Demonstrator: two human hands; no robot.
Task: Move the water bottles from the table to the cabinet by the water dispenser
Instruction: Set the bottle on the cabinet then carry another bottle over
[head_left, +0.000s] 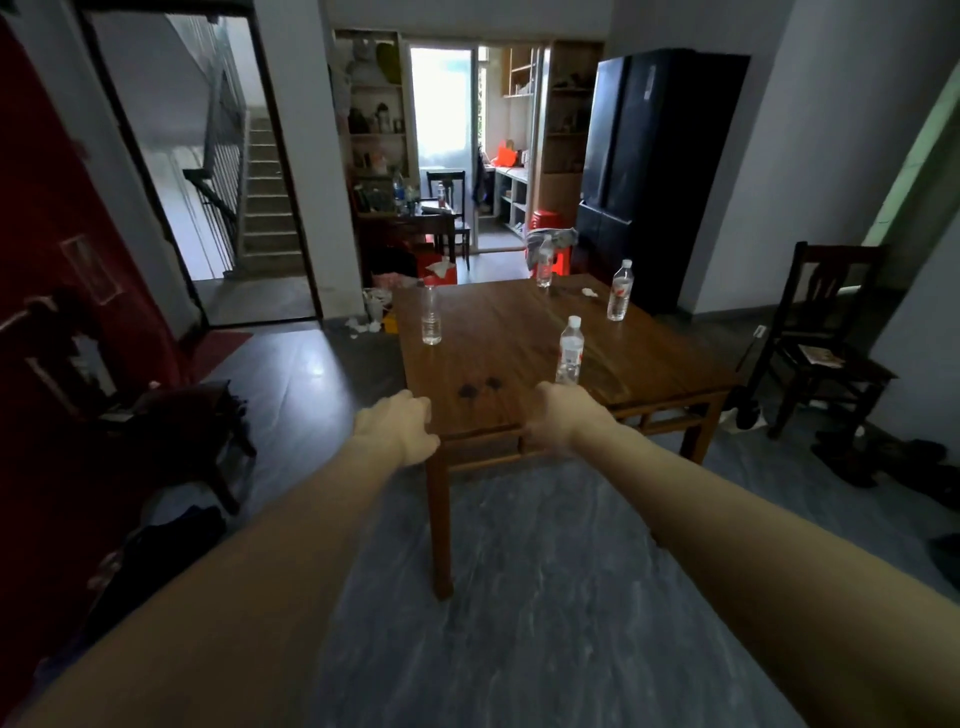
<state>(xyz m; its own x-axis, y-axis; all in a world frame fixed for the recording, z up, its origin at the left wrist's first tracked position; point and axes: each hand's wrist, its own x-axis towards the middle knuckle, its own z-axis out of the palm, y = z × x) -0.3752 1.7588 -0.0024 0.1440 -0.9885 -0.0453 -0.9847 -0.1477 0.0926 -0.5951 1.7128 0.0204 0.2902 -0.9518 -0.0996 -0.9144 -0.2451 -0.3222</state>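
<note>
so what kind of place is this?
Most likely a home dining area. A wooden table with water bottles stands mid-room, a tall black fridge sits against the far wall, and a staircase rises beyond the doorway. Both hands hold nothing.

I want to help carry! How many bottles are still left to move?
None look moved yet. Four bottles stand on the table: near one, left one, far one, right one. The left hand and right hand reach out, holding nothing. All four remain.
</note>
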